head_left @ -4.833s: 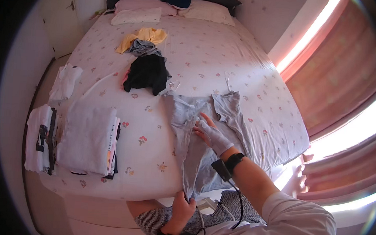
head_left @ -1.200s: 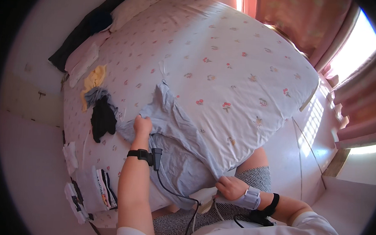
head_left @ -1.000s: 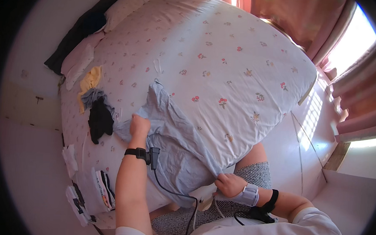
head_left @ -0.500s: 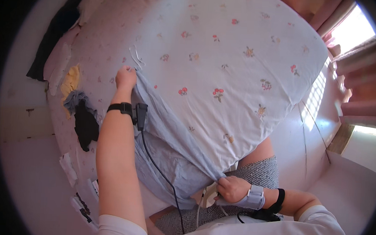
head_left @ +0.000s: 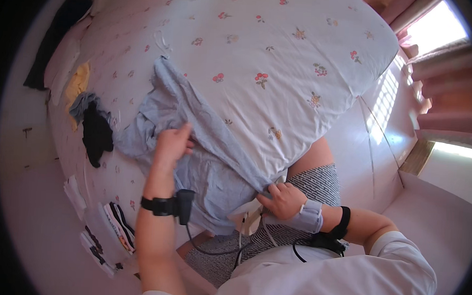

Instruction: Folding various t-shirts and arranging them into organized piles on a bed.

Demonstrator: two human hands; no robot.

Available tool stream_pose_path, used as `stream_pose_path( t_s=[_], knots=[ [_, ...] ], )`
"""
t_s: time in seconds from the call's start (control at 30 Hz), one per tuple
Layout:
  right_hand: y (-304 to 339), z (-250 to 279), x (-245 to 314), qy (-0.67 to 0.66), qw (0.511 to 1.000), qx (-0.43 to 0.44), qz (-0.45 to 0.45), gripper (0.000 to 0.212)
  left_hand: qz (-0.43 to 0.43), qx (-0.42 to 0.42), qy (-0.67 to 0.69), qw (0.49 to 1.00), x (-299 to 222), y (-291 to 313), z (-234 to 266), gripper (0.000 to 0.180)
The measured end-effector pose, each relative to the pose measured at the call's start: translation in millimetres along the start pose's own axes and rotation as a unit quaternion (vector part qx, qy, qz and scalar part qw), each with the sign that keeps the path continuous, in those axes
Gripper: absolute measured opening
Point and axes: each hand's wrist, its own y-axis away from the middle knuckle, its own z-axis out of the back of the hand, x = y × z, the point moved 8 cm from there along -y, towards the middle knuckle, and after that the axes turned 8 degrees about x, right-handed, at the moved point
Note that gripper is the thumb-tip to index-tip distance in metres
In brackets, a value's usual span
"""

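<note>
A light blue-grey garment (head_left: 203,162) lies creased over the near edge of the bed, its kind unclear. A white cord (head_left: 160,43) lies by its far tip; whether it is attached I cannot tell. My left hand (head_left: 173,146) is over the middle of the cloth, fingers apart and slightly bent, holding nothing. At the garment's near right corner, beside my knee, my right hand (head_left: 285,201) is closed with the cloth pinched between thumb and fingers. Straps and black devices sit on both forearms.
The bed has a white floral sheet (head_left: 283,64). To the left lie a black cloth (head_left: 96,135), a grey-blue cloth (head_left: 83,106) and a yellow cloth (head_left: 77,86). Folded clothes (head_left: 117,227) sit nearer me. A black cable (head_left: 209,252) hangs from my left wrist device. Pink curtains (head_left: 452,100) hang right.
My left hand has let go of the garment's far corner and come back toward me over the cloth. The garment's left part now spreads farther left. My right hand keeps its hold.
</note>
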Motion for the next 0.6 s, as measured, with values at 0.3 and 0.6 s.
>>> stream_pose_path(
  t_s=[0.3,0.6],
  knots=[
    [-1.7,14.7,52.4,0.034,0.998,0.016,0.050,0.044,-0.161,-0.245,0.203,0.934,6.6,19.2,7.7,0.018],
    [-28.2,-38.3,77.0,0.075,0.993,0.074,0.049,0.040,-0.124,-0.238,0.297,0.916,31.4,-14.3,11.9,0.041]
  ],
)
